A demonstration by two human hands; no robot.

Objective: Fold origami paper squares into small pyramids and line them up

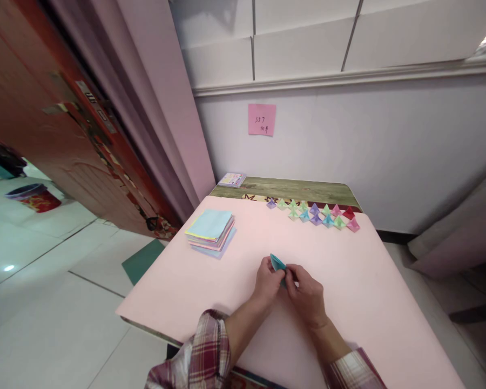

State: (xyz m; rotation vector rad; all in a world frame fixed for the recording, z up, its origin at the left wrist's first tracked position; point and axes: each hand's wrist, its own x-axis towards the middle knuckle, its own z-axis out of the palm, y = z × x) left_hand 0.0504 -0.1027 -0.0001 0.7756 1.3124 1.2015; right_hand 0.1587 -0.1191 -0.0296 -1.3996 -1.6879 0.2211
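A small folded piece of teal paper [277, 263] sits between both hands over the pink table cover [348, 281]. My left hand [266, 281] pinches its left side, fingers closed on it. My right hand [305, 292] grips its right side with curled fingers. Both wrists show plaid sleeves. A stack of pastel paper squares [210, 231], light blue on top, lies to the left of the hands.
Several small folded paper shapes [316, 214] in mixed colours stand in rows at the table's far edge. A paper pad [231, 179] lies on the wooden strip behind. A pink sticky note [261, 119] hangs on the wall. A red door [44, 124] stands at left.
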